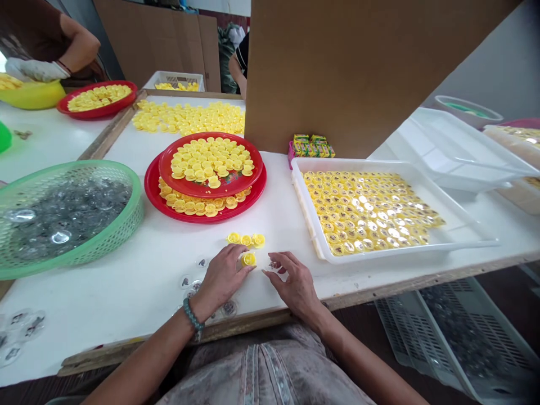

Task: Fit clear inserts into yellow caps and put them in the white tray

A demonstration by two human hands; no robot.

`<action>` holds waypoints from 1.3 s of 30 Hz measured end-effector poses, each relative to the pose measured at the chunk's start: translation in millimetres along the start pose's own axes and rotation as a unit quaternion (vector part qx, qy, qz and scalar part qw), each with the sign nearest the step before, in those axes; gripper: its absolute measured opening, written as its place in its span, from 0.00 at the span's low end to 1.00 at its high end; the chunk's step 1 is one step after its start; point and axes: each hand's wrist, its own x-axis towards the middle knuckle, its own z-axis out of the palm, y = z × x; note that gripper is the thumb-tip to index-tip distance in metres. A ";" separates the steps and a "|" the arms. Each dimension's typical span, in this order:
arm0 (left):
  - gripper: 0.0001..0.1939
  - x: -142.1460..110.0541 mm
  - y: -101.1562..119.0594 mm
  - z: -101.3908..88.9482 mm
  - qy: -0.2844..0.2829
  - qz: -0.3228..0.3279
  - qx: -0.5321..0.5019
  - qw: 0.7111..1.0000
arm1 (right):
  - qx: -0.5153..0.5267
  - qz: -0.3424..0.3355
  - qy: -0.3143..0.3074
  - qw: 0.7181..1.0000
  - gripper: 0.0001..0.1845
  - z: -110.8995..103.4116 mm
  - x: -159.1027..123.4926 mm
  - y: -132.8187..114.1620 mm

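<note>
My left hand is closed with thumb and fingertips around a small yellow cup-shaped plastic piece. Just to the right, my right hand pinches a clear round disc with a dark print, partly hidden by the fingers. The disc and the yellow piece are a little apart. Beyond my left fingers, three more yellow pieces stand in a short row. Several clear printed discs lie on the white table beside my left wrist, some of them covered by it.
Two stacked red trays hold yellow pieces. A green basket of clear discs stands left. On the right, a white tray carries rows of disc-topped yellow pieces. Behind it rises a cardboard panel. A gloved co-worker's hand is far left.
</note>
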 end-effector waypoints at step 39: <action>0.09 16.4 -14.5 25.8 -0.151 -0.068 -0.328 0.930 | -0.026 -0.131 -0.125 0.983 0.18 -5.2 28.4 14.8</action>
